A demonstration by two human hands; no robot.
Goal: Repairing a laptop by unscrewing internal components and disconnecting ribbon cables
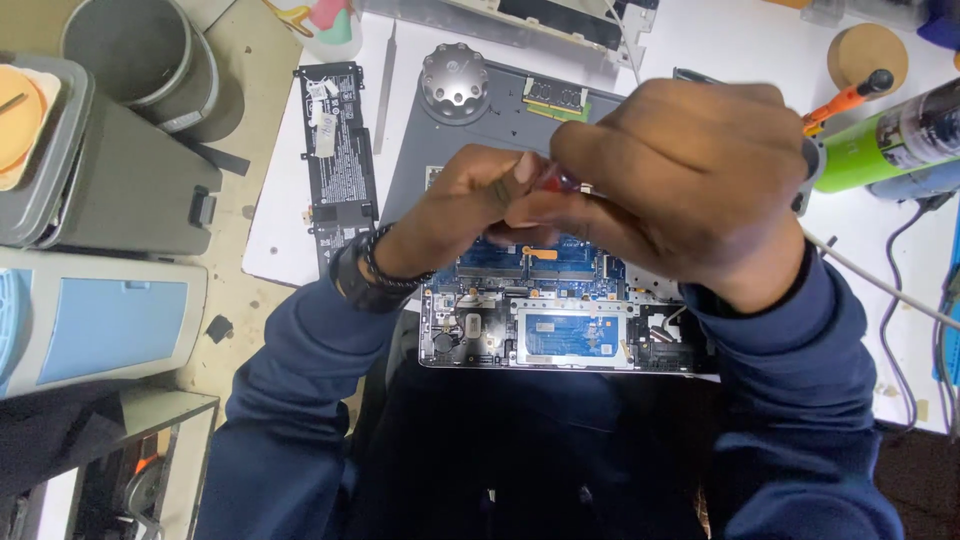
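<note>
An opened laptop (560,330) lies bottom-up at the table's near edge, its blue circuit boards exposed. Both my hands hover together above its middle. My left hand (465,200), with a dark beaded bracelet and a watch on the wrist, pinches a small red-handled tool (550,180). My right hand (670,175) closes over the same tool from the right and hides most of it. A green memory stick (556,98) rests on the laptop's far part. A round silver screw holder (453,80) stands beside it.
A black flat battery pack (338,150) lies left of the laptop on the white table (290,230). An orange-handled screwdriver (845,100), a green can (885,140) and cables sit at the right. Grey bins (110,170) stand on the floor at the left.
</note>
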